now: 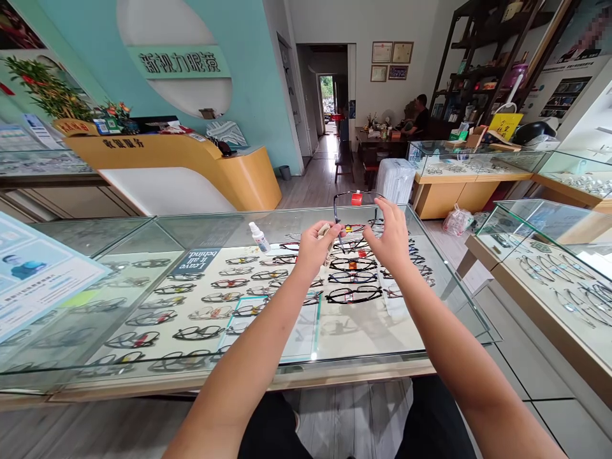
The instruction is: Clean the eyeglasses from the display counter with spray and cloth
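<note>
Above the glass counter, my left hand (313,247) is closed on a pair of dark-framed eyeglasses (336,205), pinching one temple. A crumpled light-coloured cloth (329,245) is bunched in the same hand. A red tag (356,199) shows at a lens of the eyeglasses. My right hand (392,239) is at the far end of the frame, thumb and fingers spread apart. Its fingertips come close to the rim; whether they touch it I cannot tell. Left of my hands, a white spray bottle (259,238) stands on the glass.
Several rows of eyeglasses (352,294) lie inside the glass display counter (373,368). A printed leaflet (43,274) juts in at the left. Another glass case (568,274) stands to the right. Further back are a wooden reception desk (191,156), a silver suitcase (396,180) and a seated person (421,121).
</note>
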Demonstrator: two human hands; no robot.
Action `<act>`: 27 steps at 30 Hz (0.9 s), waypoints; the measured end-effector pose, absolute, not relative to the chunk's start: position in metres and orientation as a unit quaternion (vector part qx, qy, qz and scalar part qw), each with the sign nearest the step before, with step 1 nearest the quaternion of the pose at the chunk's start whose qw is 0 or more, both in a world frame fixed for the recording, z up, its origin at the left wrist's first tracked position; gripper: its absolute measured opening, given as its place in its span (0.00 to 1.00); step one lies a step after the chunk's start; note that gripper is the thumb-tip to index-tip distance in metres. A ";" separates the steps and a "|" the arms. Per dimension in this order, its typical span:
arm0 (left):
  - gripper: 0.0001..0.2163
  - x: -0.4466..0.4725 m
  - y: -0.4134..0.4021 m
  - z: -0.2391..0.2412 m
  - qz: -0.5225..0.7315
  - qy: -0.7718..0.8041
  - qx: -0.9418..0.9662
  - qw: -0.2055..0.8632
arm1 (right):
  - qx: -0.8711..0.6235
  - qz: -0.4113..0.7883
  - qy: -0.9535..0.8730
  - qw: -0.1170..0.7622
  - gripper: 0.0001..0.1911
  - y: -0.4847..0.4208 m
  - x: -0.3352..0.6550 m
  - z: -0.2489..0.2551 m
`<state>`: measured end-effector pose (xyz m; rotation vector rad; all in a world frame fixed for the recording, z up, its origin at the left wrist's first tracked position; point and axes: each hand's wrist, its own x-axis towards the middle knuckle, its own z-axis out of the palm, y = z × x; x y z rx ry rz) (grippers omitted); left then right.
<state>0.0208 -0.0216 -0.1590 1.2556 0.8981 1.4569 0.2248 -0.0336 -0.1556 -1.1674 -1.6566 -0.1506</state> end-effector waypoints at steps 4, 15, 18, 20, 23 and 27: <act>0.28 0.020 -0.018 -0.160 0.626 0.367 0.494 0.478 | -0.496 -0.059 -0.698 0.513 0.30 -0.034 0.226 -0.156; 0.26 0.014 -0.014 -0.159 0.677 0.374 0.468 0.428 | -0.521 -0.020 -0.701 0.487 0.26 -0.036 0.222 -0.158; 0.25 0.013 -0.014 -0.160 0.656 0.381 0.497 0.422 | -0.506 -0.016 -0.712 0.486 0.24 -0.038 0.221 -0.155; 0.24 0.013 -0.013 -0.162 0.628 0.390 0.523 0.423 | -0.473 -0.005 -0.729 0.494 0.21 -0.041 0.219 -0.153; 0.22 0.014 -0.014 -0.163 0.612 0.386 0.554 0.412 | -0.419 0.028 -0.763 0.491 0.20 -0.045 0.213 -0.151; 0.20 0.016 -0.019 -0.161 0.603 0.364 0.590 0.394 | -0.398 0.057 -0.788 0.466 0.22 -0.046 0.204 -0.155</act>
